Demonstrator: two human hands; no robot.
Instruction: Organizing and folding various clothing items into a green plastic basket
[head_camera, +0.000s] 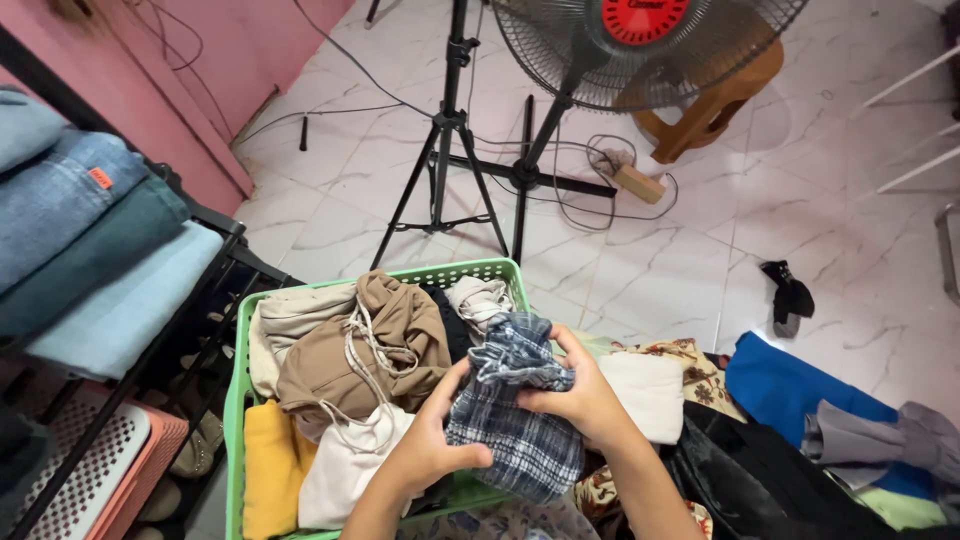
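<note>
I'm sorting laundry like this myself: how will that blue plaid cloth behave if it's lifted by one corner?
The blue plaid cloth will probably flop and unfold: it already bunches and sags between the left hand and right hand. It looks thin, so likely light. The woven surface seems unlikely to slip.

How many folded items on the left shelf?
4: a light blue one on top, blue jeans under it, then a dark teal one, then a pale blue one. More may sit beyond the picture's edge.
</note>
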